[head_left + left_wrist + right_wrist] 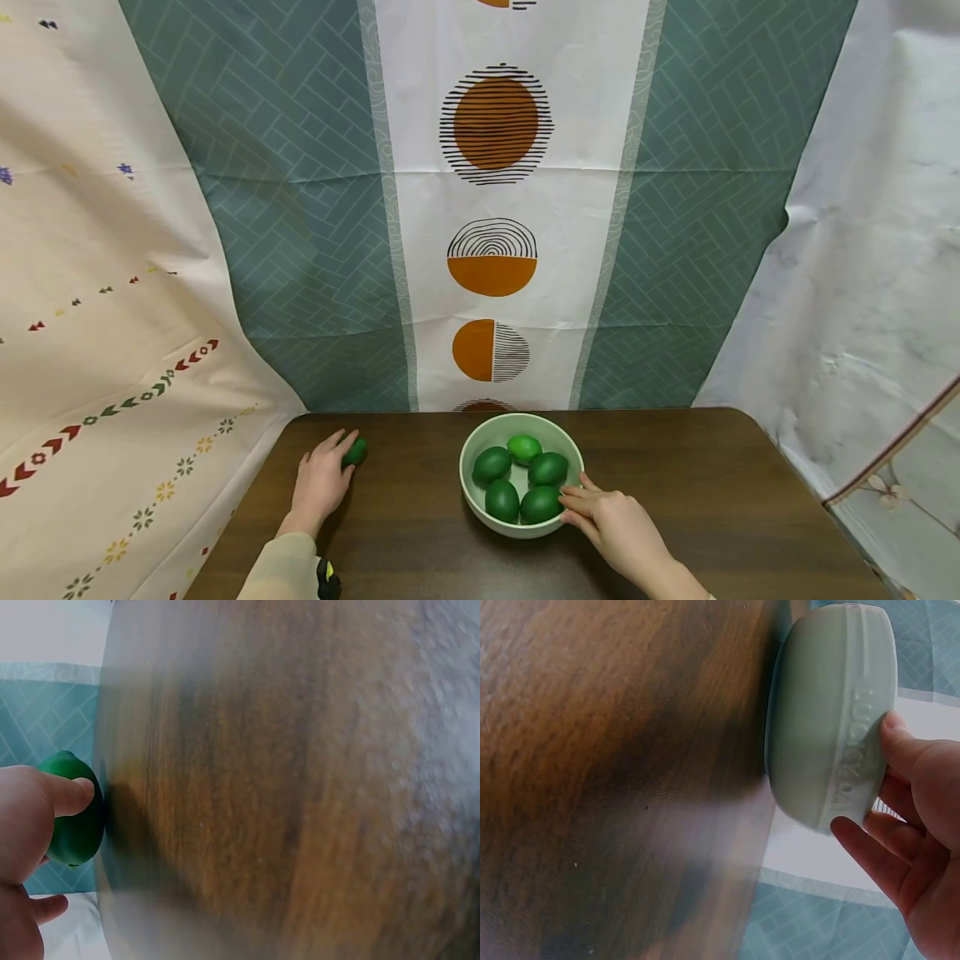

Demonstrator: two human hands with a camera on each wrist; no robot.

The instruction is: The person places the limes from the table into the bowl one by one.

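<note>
Near the table's far left corner my left hand (322, 479) grips a dark green lime (356, 452). In the left wrist view, the thumb presses on the side of this lime (77, 832), and the other fingers are mostly hidden behind it. A pale green bowl (480, 432) stands at the middle of the table, with several limes inside, one of them a brighter green (524, 449). My right hand (618, 529) holds the bowl's right rim, its fingertips at the edge. Raised lettering shows on the bowl's side (817, 727) in the right wrist view.
The dark brown wooden table (405, 550) has rounded far corners. Behind it hangs a green and white patterned cloth (300, 250). Cream fabric (112, 333) drapes on the left and pale marbled fabric (862, 292) on the right.
</note>
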